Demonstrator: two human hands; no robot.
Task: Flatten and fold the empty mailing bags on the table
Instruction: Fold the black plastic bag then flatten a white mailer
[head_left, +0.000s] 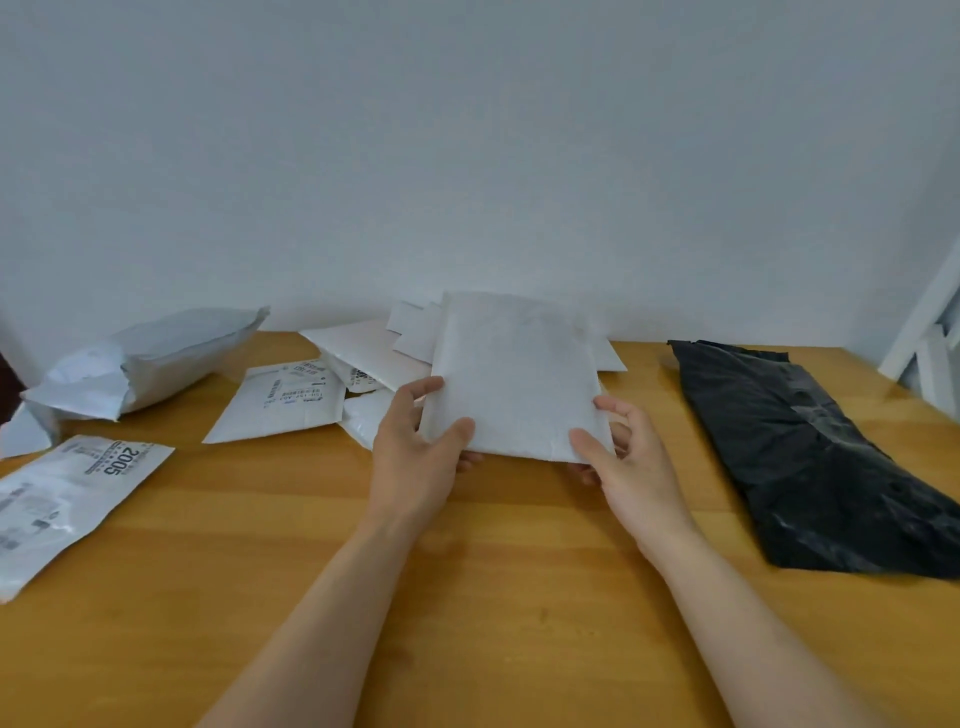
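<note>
Far-left pile: crumpled grey plastic mailing bag (156, 358), puffed and limp; will need pressing flat.
Left hand (415, 457): thumb on top, fingers beneath, pinching the near-left corner of the held bag.
Held bag: flat white padded mailing bag (514, 379), raised over the wooden counter (467, 597) centre; looks light, semi-stiff; the near corners suit a grip.
Right hand (623, 462): pinches the near-right corner likewise.
Right: black plastic mailing bag (810, 457), slick and floppy.

We counted approx. 8 mailing bags: 1 white bag (514, 374) held up, 1 black bag (810, 452), 1 crumpled grey bag (156, 358), 2 labelled white ones (280, 405) (67, 504), plus 3 or so in the overlapping pile (363, 348), exact no. unclear. We saw 2 hands (410, 452) (628, 462) and 1 tabletop (260, 571).
</note>
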